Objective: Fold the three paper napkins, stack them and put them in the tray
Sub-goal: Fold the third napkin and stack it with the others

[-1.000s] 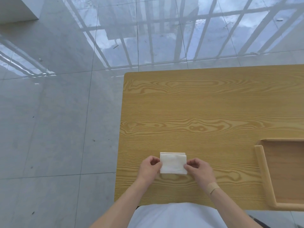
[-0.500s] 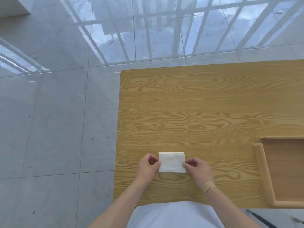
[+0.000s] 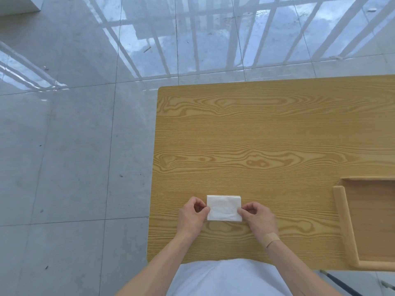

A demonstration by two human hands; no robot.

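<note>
From the head camera, a small stack of white folded napkins [image 3: 224, 208] lies flat on the wooden table [image 3: 267, 135], near the edge closest to the person. The left hand [image 3: 192, 216] pinches the left side of the stack, with its fingers curled in tight on the paper. The right hand [image 3: 258, 217] pinches the right side the same way. A tan plaster [image 3: 271, 239] sits on the right wrist. The wooden tray [image 3: 346, 223] rests on the table well off to the right, apart from the napkins. The shiny grey floor [image 3: 74, 157] shows on the left
</note>
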